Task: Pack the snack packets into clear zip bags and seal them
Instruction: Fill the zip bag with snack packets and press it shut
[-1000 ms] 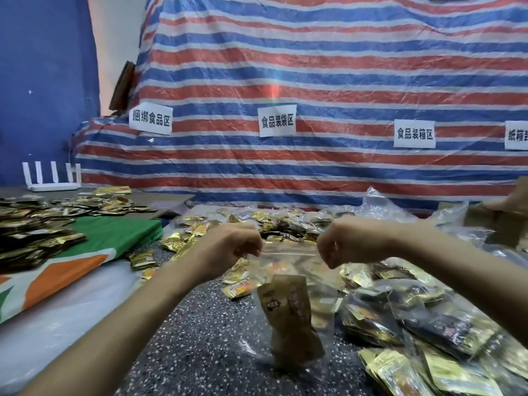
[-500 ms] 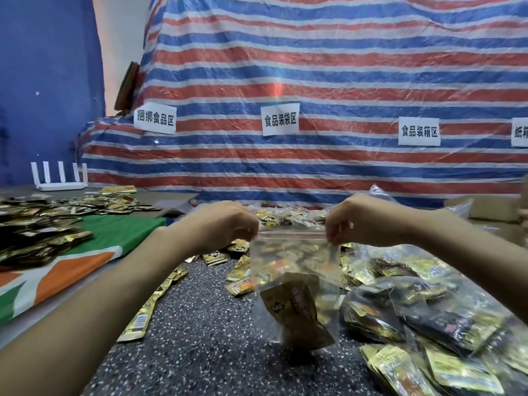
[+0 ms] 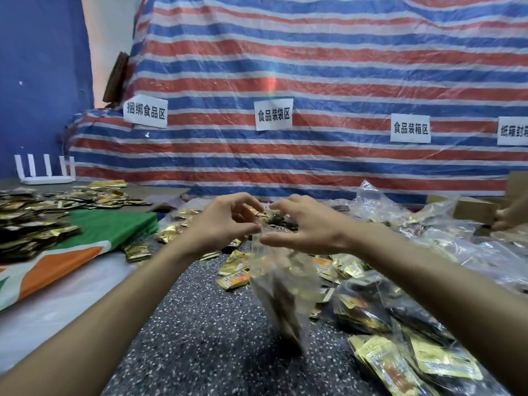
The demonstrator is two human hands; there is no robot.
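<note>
**Clear zip bag hangs blurred between two loosened hands**

Left hand (image 3: 220, 224) and right hand (image 3: 303, 227) are raised close together over the speckled tabletop (image 3: 205, 338), fingers spread and half curled, not clenched. The clear zip bag (image 3: 281, 292) hangs below and between them, w/ a brown snack packet inside, all motion-blurred. Bag top sits right at the left fingertips and the right thumb; whether either hand actually pinches the top edge can't be told, too blurred. Bag bottom is just above or on the tabletop, unclear which.

Loose gold snack packets (image 3: 234, 270) lie scattered on the tabletop behind and beside the bag. Filled clear bags (image 3: 400, 338) of packets are piled to the right, under the right forearm. At left, a green-and-orange sheet (image 3: 94, 235) carries another heap of dark and gold packets (image 3: 31, 224). A white router (image 3: 45, 174) stands at far left, back edge. Behind everything hangs a red-white-blue striped tarp (image 3: 314, 67) w/ white paper signs (image 3: 273, 114). Another person's hand (image 3: 511, 217) shows at far right by a cardboard box (image 3: 474, 210).
</note>
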